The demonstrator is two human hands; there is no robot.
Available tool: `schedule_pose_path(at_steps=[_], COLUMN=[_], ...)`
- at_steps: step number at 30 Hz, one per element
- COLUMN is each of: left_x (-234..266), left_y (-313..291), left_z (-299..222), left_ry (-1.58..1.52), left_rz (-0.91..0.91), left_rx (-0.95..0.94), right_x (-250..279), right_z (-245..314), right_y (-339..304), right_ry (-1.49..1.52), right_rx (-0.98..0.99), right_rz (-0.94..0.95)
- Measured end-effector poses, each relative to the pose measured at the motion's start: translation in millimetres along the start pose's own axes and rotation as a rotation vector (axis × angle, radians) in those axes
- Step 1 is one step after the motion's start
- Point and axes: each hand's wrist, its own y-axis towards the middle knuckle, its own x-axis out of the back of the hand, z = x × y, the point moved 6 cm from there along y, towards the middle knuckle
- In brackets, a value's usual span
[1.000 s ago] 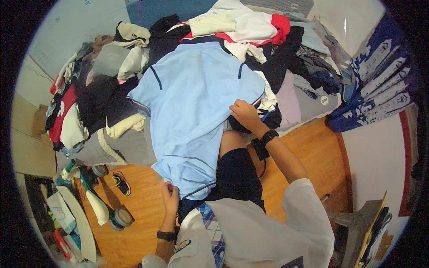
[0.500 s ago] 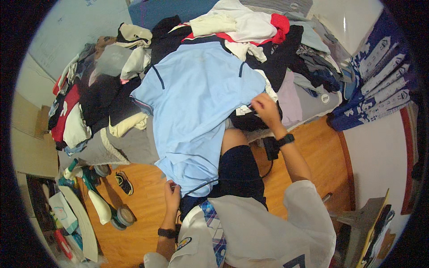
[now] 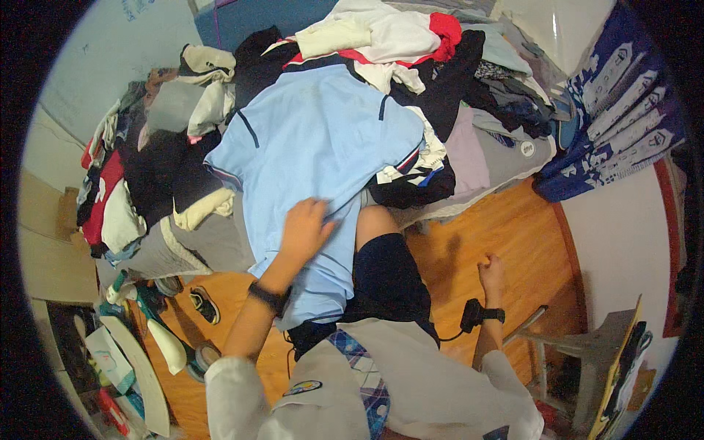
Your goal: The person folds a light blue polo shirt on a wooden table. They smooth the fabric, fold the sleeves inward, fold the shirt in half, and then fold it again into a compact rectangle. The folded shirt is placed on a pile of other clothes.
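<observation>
A light blue short-sleeved polo shirt lies spread over the edge of the bed, its lower part hanging toward my lap. Dark stripes mark its shoulders and its sleeve ends. My left hand is on the middle of the shirt, fingers apart and slightly blurred, grasping no fabric that I can see. Off to the right, above the floor and apart from the shirt, my right hand is closed with its fingers curled; nothing shows in it. A black device is strapped at the right wrist, with a cable running from it.
Heaped clothes cover the bed left of the shirt, and more clothes pile up behind it. A grey stool stands at lower right. On the wooden floor at left are a shoe and a small wheeled ride-on. A blue curtain hangs at right.
My left hand has moved from the shirt's lower hem up to its middle. My right hand has left the right sleeve and drawn back to the lower right.
</observation>
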Motion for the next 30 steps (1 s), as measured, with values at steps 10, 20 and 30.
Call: schedule_pose_path(at_steps=[10, 20, 30], left_x=[47.0, -63.9, -85.3], left_y=[68.2, 128.8, 180.4], left_z=[132.3, -5.4, 2.7], left_ry=[0.669, 0.012, -0.795], left_rz=[0.058, 0.327, 0.074], left_rx=[0.17, -0.038, 0.518], right_x=[7.7, -6.0, 186.9], right_z=[50.5, 300.7, 330.2], right_y=[20.8, 37.6, -78.3], right_ry=[-0.059, 0.284, 0.327], right_rx=[0.083, 0.735, 1.069], right_rz=[0.096, 0.135, 0.265])
